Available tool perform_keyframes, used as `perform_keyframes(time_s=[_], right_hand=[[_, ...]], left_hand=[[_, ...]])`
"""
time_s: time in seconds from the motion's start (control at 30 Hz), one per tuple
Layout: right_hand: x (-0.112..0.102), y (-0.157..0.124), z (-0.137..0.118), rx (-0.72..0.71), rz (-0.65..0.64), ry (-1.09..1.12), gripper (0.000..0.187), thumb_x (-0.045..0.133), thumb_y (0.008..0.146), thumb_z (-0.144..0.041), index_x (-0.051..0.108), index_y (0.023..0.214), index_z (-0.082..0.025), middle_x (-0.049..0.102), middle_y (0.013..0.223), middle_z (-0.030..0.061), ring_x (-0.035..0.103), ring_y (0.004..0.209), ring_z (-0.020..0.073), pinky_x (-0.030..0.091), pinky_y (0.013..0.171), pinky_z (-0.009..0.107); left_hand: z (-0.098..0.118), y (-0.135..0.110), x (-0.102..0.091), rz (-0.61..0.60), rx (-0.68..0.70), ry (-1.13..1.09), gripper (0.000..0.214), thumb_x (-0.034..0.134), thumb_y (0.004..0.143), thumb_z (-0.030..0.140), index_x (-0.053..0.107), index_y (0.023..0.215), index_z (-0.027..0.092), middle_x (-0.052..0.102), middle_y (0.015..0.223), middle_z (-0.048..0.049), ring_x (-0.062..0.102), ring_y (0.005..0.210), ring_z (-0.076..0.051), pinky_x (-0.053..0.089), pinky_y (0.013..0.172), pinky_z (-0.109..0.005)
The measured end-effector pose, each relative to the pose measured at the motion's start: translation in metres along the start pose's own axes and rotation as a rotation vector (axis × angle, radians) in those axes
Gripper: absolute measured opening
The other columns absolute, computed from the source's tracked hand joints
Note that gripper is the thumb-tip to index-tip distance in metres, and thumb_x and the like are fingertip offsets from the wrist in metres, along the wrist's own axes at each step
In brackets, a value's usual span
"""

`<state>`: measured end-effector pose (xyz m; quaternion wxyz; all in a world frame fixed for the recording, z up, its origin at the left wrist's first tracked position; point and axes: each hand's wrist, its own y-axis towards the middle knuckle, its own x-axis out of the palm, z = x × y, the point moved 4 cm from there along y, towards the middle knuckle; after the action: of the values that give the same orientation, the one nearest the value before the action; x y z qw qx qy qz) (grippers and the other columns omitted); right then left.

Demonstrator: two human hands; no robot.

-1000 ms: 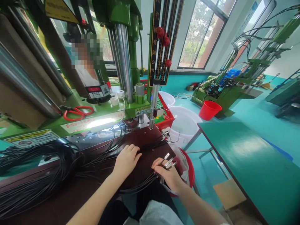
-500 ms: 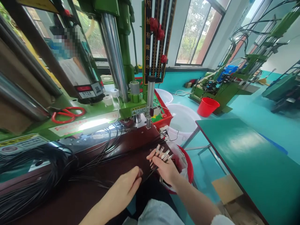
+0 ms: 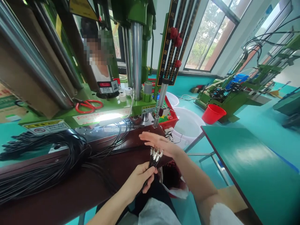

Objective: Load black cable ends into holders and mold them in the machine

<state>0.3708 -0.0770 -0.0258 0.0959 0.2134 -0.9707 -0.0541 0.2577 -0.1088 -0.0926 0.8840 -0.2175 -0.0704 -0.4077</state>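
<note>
Gathered in my left hand [image 3: 142,179] is a bunch of black cables [image 3: 153,161], gripped just below their ends. The silvery metal connectors [image 3: 156,153] on those ends point upward in a loose cluster. My right hand [image 3: 159,143] is just above and behind the connectors, flat with its fingers stretched to the left; whether it touches them I cannot tell. Beneath both hands is the edge of the dark red-brown bench [image 3: 131,170]. A large coil of black cable [image 3: 70,150] lies on the bench to the left, with more cable strands trailing to the machine.
A green press machine [image 3: 112,107] stands behind the bench, with red-handled scissors [image 3: 87,106] on its ledge. A lined bin [image 3: 185,190] is below my right arm. On the right are a green-topped table [image 3: 248,156] and a red bucket [image 3: 213,114]. A person [image 3: 98,59] is behind the machine.
The connector bunch has passed from my right hand to my left. My right hand has opened and risen above the connectors. The view has shifted left.
</note>
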Motion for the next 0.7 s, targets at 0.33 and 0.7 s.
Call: perform_keyframes(time_s=[0.33,0.7], right_hand=[[0.008,0.002,0.001,0.117,-0.241,-0.564,0.043,0.035,0.09,-0.028,0.035,0.132,-0.021,0.038,0.136,0.0042,0.035,0.123,0.0142,0.026,0.102,0.029],[-0.022,0.056,0.034,0.087,-0.049,-1.063,0.042,0.024,0.092,-0.032,0.045,0.123,-0.012,0.048,0.128,0.0085,0.043,0.117,0.0117,0.031,0.099,0.024]], left_hand=[[0.001,0.018,0.005,0.117,0.01,-0.203,0.027,0.058,0.07,0.039,0.048,0.067,0.014,0.055,0.054,-0.0003,0.049,0.04,-0.009,0.038,0.04,-0.022],[0.001,0.03,-0.022,0.326,0.216,-0.388,0.028,0.057,0.073,0.041,0.044,0.075,0.017,0.039,0.048,0.0093,0.03,0.033,-0.001,0.021,0.036,-0.016]])
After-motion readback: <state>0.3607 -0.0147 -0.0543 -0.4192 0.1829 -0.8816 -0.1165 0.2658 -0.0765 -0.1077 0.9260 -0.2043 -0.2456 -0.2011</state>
